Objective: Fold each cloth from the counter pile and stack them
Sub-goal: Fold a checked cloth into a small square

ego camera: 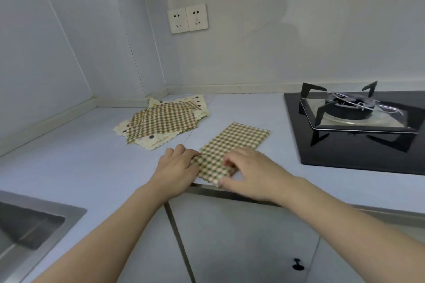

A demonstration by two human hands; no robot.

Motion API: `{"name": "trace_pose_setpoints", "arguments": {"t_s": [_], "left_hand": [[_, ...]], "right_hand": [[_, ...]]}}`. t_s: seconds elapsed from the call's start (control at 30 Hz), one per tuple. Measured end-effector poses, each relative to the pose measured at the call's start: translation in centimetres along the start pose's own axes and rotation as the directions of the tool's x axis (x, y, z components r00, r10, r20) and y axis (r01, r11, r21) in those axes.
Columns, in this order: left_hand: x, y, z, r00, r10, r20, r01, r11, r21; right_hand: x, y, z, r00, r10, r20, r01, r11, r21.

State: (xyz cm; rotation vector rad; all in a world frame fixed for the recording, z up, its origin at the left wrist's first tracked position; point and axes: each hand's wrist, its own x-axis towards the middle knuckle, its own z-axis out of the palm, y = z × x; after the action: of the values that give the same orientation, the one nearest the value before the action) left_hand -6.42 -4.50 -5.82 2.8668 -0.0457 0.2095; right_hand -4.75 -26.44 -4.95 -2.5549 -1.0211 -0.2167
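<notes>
On a pale kitchen counter (pixel 92 163) between sink (pixel 34 220) and gas hob (pixel 345 145), left hand (pixel 177 167) and right hand (pixel 248 172) pinch a checked cloth (pixel 232 145).

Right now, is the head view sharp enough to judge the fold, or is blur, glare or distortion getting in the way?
Head view: even, soft light, no glare on the checked cloth; right hand slightly motion-blurred at the fingers, left hand sharper; wide-angle bending curves the counter edge and wall lines; a faint shadow on the wall; hob glass shows reflections.
</notes>
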Motion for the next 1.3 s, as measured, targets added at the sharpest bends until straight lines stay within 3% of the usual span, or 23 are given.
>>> {"name": "trace_pose_setpoints", "arguments": {"t_s": [0.13,0.23,0.3,0.37,0.43,0.53,0.6,0.83,1.03,1.2,1.3], "left_hand": [[-3.2,1.0,-1.3,0.994,0.024,0.104,-0.031,0.997,0.068],[-4.6,1.5,-1.4,0.994,0.100,0.050,-0.108,0.980,0.170],[-5.0,1.7,-2.0,0.990,0.144,0.001,-0.143,0.978,0.153],[-4.9,1.6,-3.1,0.988,0.154,-0.007,-0.154,0.987,0.046],[-4.6,2.0,-4.4,0.991,0.131,0.024,-0.125,0.978,-0.168],[-3.2,2.8,-5.7,0.992,0.058,0.111,0.007,0.861,-0.509],[-1.7,3.5,-5.7,0.993,-0.005,0.115,0.071,0.813,-0.578],[5.6,5.2,-1.8,0.975,-0.207,0.079,0.217,0.819,-0.531],[8.9,4.9,2.0,0.975,-0.221,0.005,0.215,0.943,-0.256],[9.0,4.6,1.4,0.975,-0.224,0.014,0.219,0.936,-0.274],[6.9,5.4,0.9,0.960,-0.093,-0.265,0.063,0.990,-0.122]], "right_hand": [[-2.4,-0.7,1.2,0.999,-0.051,-0.003,0.049,0.968,-0.248],[-3.2,-1.7,0.4,0.987,-0.125,-0.102,0.096,0.962,-0.256],[-3.6,-2.3,-0.8,0.991,-0.097,-0.094,0.080,0.982,-0.171],[-3.9,-2.1,-2.2,1.000,0.008,-0.009,-0.008,1.000,-0.017],[-3.8,-1.5,-3.8,0.994,0.095,0.049,-0.101,0.985,0.137],[-2.9,-0.2,-5.2,0.984,0.160,0.075,-0.173,0.962,0.213],[-2.0,1.1,-5.5,0.978,0.196,0.074,-0.208,0.953,0.222],[3.2,6.3,-3.9,0.961,0.275,-0.025,-0.276,0.958,-0.073],[4.6,9.2,-0.4,0.950,0.300,-0.088,-0.313,0.915,-0.253],[4.9,9.8,-0.2,0.933,0.352,-0.073,-0.360,0.916,-0.178],[4.4,9.6,-0.9,0.902,0.432,-0.001,-0.431,0.898,-0.085]]}}
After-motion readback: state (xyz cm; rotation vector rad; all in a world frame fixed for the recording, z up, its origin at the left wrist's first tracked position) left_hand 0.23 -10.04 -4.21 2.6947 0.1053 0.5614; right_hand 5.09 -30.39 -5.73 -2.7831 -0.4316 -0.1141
